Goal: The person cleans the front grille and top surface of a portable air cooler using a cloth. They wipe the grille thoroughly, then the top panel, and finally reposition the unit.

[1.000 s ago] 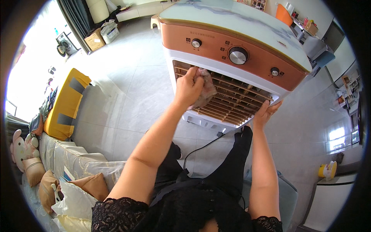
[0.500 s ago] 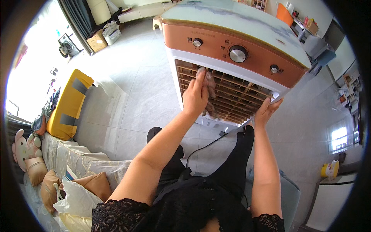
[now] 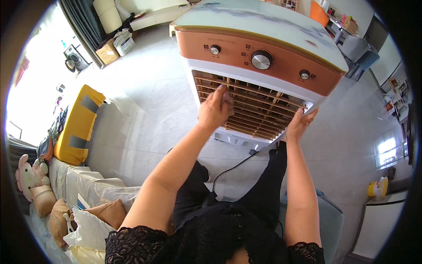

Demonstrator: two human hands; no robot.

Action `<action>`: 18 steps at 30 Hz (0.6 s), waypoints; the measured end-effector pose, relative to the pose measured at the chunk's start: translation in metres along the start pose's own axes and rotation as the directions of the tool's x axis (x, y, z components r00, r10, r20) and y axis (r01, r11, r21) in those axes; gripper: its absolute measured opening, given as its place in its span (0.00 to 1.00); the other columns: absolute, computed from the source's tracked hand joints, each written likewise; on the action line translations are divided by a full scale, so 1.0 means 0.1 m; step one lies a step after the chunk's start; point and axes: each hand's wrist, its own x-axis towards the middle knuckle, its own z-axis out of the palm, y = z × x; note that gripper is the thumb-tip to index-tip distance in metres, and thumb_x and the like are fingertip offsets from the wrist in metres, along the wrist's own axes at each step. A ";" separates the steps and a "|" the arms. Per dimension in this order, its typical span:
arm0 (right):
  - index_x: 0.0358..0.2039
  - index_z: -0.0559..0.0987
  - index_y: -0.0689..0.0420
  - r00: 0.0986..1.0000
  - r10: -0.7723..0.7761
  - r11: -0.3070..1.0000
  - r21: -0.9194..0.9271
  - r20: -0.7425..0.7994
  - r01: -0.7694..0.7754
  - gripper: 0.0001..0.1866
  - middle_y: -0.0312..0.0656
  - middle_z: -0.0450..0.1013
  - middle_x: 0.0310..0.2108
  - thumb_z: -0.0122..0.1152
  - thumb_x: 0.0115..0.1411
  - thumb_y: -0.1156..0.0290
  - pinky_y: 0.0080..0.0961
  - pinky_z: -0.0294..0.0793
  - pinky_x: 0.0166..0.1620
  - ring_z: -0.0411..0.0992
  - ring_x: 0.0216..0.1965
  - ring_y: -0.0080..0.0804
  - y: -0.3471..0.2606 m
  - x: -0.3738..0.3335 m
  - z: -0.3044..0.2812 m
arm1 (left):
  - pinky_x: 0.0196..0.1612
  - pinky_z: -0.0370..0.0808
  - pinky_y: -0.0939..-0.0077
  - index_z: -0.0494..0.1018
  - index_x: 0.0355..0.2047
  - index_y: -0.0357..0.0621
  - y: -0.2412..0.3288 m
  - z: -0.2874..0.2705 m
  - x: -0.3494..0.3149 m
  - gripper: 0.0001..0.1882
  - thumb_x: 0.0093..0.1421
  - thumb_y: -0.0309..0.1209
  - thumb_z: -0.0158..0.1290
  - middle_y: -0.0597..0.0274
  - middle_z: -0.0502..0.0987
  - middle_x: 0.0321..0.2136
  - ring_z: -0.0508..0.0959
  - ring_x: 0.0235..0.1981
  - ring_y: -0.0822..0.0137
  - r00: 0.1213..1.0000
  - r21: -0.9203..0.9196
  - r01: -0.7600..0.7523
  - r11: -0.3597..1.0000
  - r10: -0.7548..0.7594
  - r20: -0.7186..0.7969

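Note:
A white air cooler (image 3: 189, 65) stands in front of me, with a copper-coloured control panel (image 3: 195, 38), three knobs and a brown slatted grille (image 3: 257, 112). My left hand (image 3: 214, 108) is closed at the grille's left part, against the upper slats. It holds a greyish-brown cloth (image 3: 228, 104), now bunched up and mostly hidden by the fingers. My right hand (image 3: 299, 125) grips the cooler's lower right edge, thumb at the front corner of the grille and fingers round the side.
A black power cord (image 3: 233, 167) runs from under the cooler between my legs. At left are a yellow padded piece (image 3: 77, 125) and a covered sofa (image 3: 94, 187) with cushions. A blue-grey seat (image 3: 329, 224) is under me. A cardboard box (image 3: 107, 52) stands far left.
My left hand has moved slightly left and down across the grille, and the cloth that hung below it is now bunched. The right hand keeps its grip on the edge. The view has shifted a little.

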 end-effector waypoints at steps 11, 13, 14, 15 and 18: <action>0.68 0.41 0.58 1.000 0.004 1.000 -0.017 -0.018 -0.004 0.43 0.60 0.49 0.63 0.40 0.65 0.43 0.46 0.49 0.63 0.50 0.63 0.56 0.06 -0.01 0.03 | 0.39 0.75 0.56 0.56 0.65 0.52 -0.07 0.50 -0.45 0.30 0.62 0.29 0.46 0.45 0.76 0.42 0.77 0.40 0.46 0.985 -0.147 0.037 0.988 -0.061 -0.162; 0.67 0.40 0.60 1.000 -0.003 1.000 -0.014 0.020 0.003 0.43 0.61 0.48 0.63 0.39 0.65 0.43 0.46 0.48 0.64 0.49 0.63 0.56 0.01 0.03 -0.02 | 0.39 0.75 0.56 0.59 0.64 0.52 -0.21 0.34 -0.37 0.29 0.62 0.29 0.45 0.46 0.77 0.42 0.77 0.41 0.47 0.946 -0.174 0.298 0.939 -0.315 -0.078; 0.67 0.39 0.62 0.998 0.009 1.000 -0.004 0.056 -0.009 0.44 0.62 0.47 0.64 0.39 0.65 0.44 0.47 0.48 0.64 0.48 0.64 0.55 -0.05 0.05 -0.05 | 0.40 0.75 0.57 0.60 0.63 0.52 -0.30 0.24 -0.33 0.28 0.61 0.29 0.45 0.46 0.77 0.41 0.77 0.41 0.47 0.900 -0.175 0.423 0.889 -0.435 -0.035; 0.67 0.38 0.64 0.995 0.022 1.000 0.011 0.097 -0.023 0.44 0.63 0.45 0.64 0.39 0.66 0.44 0.47 0.47 0.65 0.47 0.65 0.55 -0.10 0.04 -0.06 | 0.40 0.74 0.56 0.61 0.63 0.51 -0.37 0.15 -0.29 0.28 0.61 0.28 0.45 0.46 0.77 0.41 0.77 0.41 0.47 0.917 -0.135 0.373 0.918 -0.387 -0.095; 0.67 0.40 0.62 1.000 0.016 1.000 0.026 0.008 -0.016 0.44 0.62 0.46 0.64 0.40 0.65 0.44 0.46 0.46 0.65 0.47 0.65 0.55 -0.04 0.01 -0.01 | 0.49 0.72 0.61 0.62 0.62 0.46 -0.31 0.11 -0.25 0.27 0.60 0.23 0.44 0.43 0.75 0.48 0.76 0.48 0.48 0.914 -0.106 0.374 0.921 -0.386 -0.127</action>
